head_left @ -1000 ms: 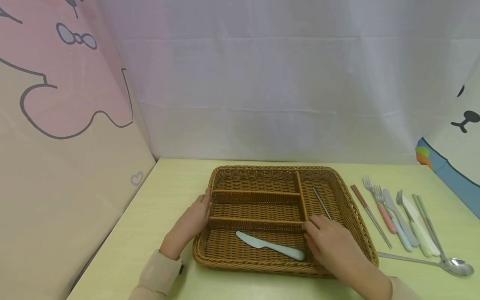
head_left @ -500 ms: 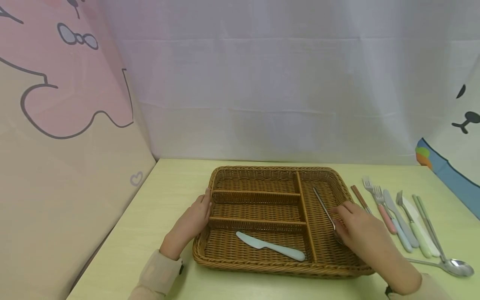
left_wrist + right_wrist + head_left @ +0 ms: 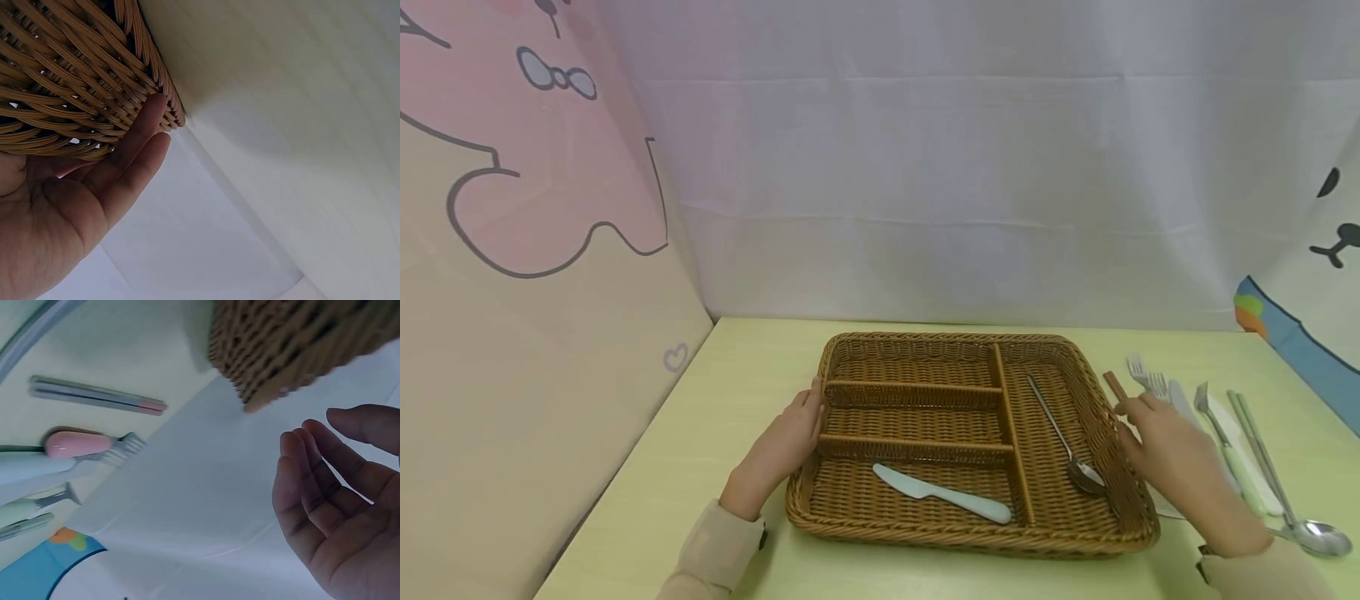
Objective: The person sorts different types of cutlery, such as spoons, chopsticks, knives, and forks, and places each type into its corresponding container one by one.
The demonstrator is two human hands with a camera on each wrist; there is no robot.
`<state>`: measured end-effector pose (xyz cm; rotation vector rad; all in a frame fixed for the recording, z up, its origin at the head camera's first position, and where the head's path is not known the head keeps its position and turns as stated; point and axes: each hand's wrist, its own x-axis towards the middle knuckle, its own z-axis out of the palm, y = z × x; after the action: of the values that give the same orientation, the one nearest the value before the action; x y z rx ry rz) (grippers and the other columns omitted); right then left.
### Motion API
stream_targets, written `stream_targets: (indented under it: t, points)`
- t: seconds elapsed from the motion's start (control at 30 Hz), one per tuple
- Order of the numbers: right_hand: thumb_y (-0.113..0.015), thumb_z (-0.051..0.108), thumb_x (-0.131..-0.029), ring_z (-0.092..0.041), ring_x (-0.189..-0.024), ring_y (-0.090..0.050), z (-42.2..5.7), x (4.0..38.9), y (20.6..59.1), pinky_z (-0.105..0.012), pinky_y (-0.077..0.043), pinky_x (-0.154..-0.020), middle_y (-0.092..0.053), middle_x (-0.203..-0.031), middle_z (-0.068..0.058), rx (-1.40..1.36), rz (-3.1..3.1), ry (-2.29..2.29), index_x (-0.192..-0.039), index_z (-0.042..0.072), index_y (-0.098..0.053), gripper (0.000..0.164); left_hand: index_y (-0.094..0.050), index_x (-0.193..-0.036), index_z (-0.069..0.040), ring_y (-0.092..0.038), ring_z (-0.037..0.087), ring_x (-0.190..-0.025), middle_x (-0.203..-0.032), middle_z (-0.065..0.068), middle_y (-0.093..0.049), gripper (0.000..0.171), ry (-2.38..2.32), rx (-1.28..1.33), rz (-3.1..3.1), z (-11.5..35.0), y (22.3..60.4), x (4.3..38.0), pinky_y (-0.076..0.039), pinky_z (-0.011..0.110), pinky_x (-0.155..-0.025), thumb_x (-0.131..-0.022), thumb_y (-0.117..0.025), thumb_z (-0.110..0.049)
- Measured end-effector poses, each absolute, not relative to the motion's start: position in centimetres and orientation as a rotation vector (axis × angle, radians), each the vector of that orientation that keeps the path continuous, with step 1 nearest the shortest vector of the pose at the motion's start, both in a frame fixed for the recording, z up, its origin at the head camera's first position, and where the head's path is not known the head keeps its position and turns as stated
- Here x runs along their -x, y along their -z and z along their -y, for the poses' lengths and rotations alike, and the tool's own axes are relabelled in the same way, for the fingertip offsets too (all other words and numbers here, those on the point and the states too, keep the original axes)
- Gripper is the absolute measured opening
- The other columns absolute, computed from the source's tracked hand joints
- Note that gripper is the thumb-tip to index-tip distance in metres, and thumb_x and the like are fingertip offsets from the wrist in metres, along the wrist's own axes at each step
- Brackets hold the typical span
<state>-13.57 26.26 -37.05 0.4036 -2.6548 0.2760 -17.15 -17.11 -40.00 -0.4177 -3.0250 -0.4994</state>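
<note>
Brown rectangular wicker basket (image 3: 925, 536) with rounded corners lies on the pale yellow table (image 3: 760, 358) in front of me, parted into three compartments on the left and one long one down the right. Its nearest left compartment holds a pale blue knife (image 3: 942, 492), lying aslant, and the right one a metal spoon (image 3: 1061, 437), bowl towards me. My left hand (image 3: 778, 446) rests on the basket's left side, fingers almost straight along the outer wall, not clenched. My right hand (image 3: 1180, 450) is by the right rim, fingers loosely bent, released, with nothing between them. Past that rim I have metal chopsticks with brown ends (image 3: 1115, 385), a pink-handled fork (image 3: 78, 444), a light-green-handled fork (image 3: 1243, 479), green-handled chopsticks (image 3: 1255, 442) and, nearest me, a large steel spoon (image 3: 1322, 537). Behind the table hangs a white cloth (image 3: 925, 167), and a pink cartoon figure (image 3: 550, 200) is printed on the sheet to my left
</note>
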Motion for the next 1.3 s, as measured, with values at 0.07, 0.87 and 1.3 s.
stream_targets:
  t: [0.07, 0.87, 1.3]
  points:
    - [-0.066, 0.0, -0.073, -0.014, -0.053, -0.046, -26.9, 13.8, 37.3, -0.021, -0.029, -0.039, -0.058, -0.076, -0.012, -0.372, 2.686, -0.289, -0.088, -0.005, -0.063, 0.016, -0.02, -0.142, 0.009, -0.059, 0.035, -0.101, -0.128, 0.028, -0.046, 0.052, 0.494, 0.419, 3.028, 17.1, 40.1, 17.2, -0.053, 0.039, -0.077, -0.1, -0.035, -0.017]
    - [-0.056, 0.004, -0.082, -0.035, -0.072, -0.058, -30.9, 15.9, 40.3, -0.046, -0.047, -0.052, -0.058, -0.087, -0.026, -0.18, 3.061, -0.325, -0.092, -0.01, -0.061, 0.018, -0.019, -0.141, 0.011, -0.059, 0.035, -0.101, -0.126, 0.029, -0.047, 0.052, 0.486, 0.43, 3.019, 17.1, 39.9, 17.1, -0.053, 0.039, -0.078, -0.1, -0.035, -0.016]
    - [-0.048, 0.004, -0.084, -0.017, -0.054, -0.043, -31.2, 16.1, 40.5, -0.031, -0.034, -0.045, -0.051, -0.064, -0.008, -0.153, 3.156, -0.39, -0.068, 0.0, -0.057, 0.019, -0.019, -0.141, 0.011, -0.06, 0.035, -0.099, -0.125, 0.029, -0.048, 0.052, 0.489, 0.439, 3.008, 17.1, 40.0, 17.1, -0.053, 0.039, -0.077, -0.1, -0.036, -0.015]
